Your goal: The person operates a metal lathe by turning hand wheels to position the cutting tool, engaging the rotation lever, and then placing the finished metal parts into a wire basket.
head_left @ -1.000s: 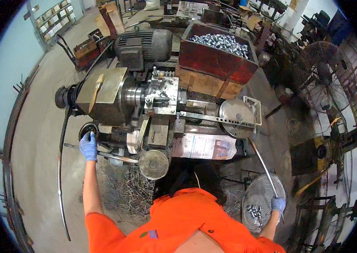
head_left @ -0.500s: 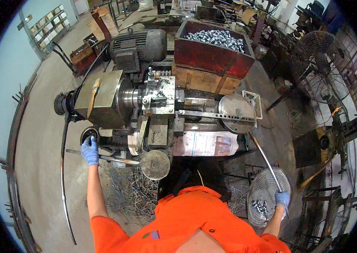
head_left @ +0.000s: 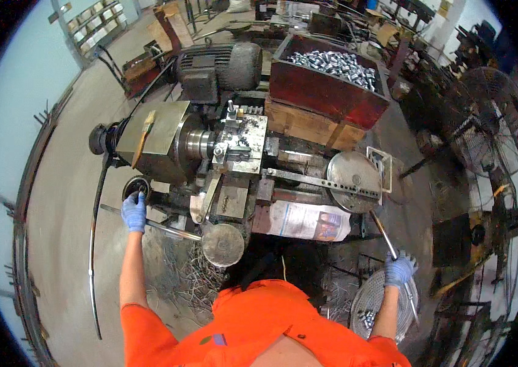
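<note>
My left hand (head_left: 133, 213), in a blue glove, is closed on the rim of a small dark handwheel (head_left: 135, 186) at the machine's left front. At the right, my gloved right hand (head_left: 398, 270) is wrapped round a long metal lever (head_left: 381, 231) that slants down from under a round metal disc (head_left: 354, 176). The lathe-like machine stands between my arms, with a boxy headstock (head_left: 155, 129), a shiny spindle (head_left: 201, 145) and a tool block (head_left: 242, 144). From the tool block side, a perforated flat bar (head_left: 314, 180) reaches across the disc.
A perforated round basket (head_left: 409, 300) with a few small metal pieces lies below my right hand. Behind the machine, a red bin (head_left: 326, 92) holds many metal cylinders. A brush (head_left: 144, 139) rests on the headstock. A fan (head_left: 482, 128) stands right; metal shavings (head_left: 192, 278) litter the floor.
My right hand has shifted farther up the lever, away from its lower end. My left hand stays at the handwheel. The whole view has turned slightly.
</note>
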Available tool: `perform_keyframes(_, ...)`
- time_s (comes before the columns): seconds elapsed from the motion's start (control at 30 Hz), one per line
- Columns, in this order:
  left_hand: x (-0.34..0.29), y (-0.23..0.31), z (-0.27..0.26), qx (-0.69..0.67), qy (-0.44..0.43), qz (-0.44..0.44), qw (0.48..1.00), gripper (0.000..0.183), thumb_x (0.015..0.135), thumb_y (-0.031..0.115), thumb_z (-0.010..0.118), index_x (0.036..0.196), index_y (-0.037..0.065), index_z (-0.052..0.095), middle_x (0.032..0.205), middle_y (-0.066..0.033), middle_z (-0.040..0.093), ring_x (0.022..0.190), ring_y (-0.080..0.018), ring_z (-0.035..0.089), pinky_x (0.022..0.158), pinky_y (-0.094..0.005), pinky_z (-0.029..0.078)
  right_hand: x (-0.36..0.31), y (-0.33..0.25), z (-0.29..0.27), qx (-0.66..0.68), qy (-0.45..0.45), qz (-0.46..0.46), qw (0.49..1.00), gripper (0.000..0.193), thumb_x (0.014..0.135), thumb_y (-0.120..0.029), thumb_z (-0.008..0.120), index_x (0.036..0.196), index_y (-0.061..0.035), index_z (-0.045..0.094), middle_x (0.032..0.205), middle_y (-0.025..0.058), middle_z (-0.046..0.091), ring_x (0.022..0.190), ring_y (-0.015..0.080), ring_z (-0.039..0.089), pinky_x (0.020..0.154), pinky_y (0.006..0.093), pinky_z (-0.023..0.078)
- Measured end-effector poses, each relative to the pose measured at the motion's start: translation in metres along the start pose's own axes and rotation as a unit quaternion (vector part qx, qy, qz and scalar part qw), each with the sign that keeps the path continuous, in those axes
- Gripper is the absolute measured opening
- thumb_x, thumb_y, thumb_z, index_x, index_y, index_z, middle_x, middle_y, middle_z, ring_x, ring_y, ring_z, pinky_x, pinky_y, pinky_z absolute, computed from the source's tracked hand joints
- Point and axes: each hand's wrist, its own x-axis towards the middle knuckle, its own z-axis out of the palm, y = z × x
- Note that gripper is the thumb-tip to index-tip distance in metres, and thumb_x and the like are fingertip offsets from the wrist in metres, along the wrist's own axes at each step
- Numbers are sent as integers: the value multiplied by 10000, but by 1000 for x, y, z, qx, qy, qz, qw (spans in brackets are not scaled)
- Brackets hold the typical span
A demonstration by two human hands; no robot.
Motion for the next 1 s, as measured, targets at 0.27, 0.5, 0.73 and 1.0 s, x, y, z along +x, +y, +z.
perform_keyframes(0.27, -3, -2, 9, 26, -13, -14, 999, 294, 812, 344, 581, 887, 74, 669, 784, -152, 645, 736, -316, 619, 657, -405, 474, 161, -18, 10, -34, 42, 10, 998, 467, 773, -421, 561, 1142, -136, 580, 1188, 142, 536, 1184, 329, 406, 1000, 501, 264)
perform_keyframes(0.5, -13, 7, -12, -326, 5, -89, 941, 310, 855, 320, 585, 881, 23, 669, 687, -70, 643, 552, -184, 581, 554, -326, 470, 169, -85, -1, -30, 48, -64, 996, 671, 768, -470, 566, 1285, -60, 445, 1369, 112, 392, 1318, 287, 256, 1076, 438, 194)
perform_keyframes(0.73, -50, -156, 47, -206, -40, -143, 967, 305, 822, 323, 588, 900, 36, 653, 737, -106, 650, 628, -202, 607, 612, -348, 482, 55, -49, 47, 108, 103, -111, 983, 607, 735, -477, 617, 1141, -29, 567, 1211, 175, 535, 1184, 352, 435, 1039, 417, 274)
perform_keyframes(1.0, -52, -93, 93, 268, -273, 188, 905, 308, 783, 362, 497, 874, 120, 665, 886, -126, 657, 808, -291, 624, 709, -416, 486, 6, -42, 45, 217, 24, -124, 968, 401, 700, -383, 701, 873, -22, 685, 868, 159, 670, 824, 295, 639, 796, 345, 477)
